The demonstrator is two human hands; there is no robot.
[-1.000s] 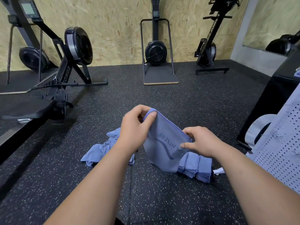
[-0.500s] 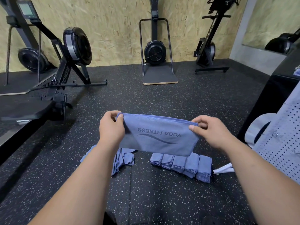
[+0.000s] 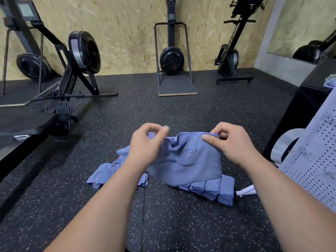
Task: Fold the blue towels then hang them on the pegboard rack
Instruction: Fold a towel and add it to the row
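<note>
**K:** hands status?

**Op:** I'm seeing both of them up in front of the camera. The right hand [image 3: 231,142] is pinching the top hem of the blue towel [image 3: 189,162], with the thumb on the near face and the fingers curling behind. The left hand [image 3: 145,144] is curling round the other top corner. A bit of blue is showing between thumb and forefinger, so I'm reading it as a pinch, but the grip is partly hidden.

**K:** where's the towel?

**Op:** It's hanging between the two hands, slack and bunching in the middle. Its lower edge is dangling over the row of folded towels [image 3: 216,190] below the right hand. The unfolded heap [image 3: 107,170] is lying below and left of the left hand. The pegboard rack [image 3: 312,160] is leaning off to the right of the right hand.

**K:** handling?

**Op:** I'm judging it light, thin and fully limp, not slippery, nothing fragile. It's sagging wherever it isn't held, so I'm going for the hemmed corners and pulling the top edge taut before any fold. Grabbing mid-cloth is only going to bunch it.
</note>
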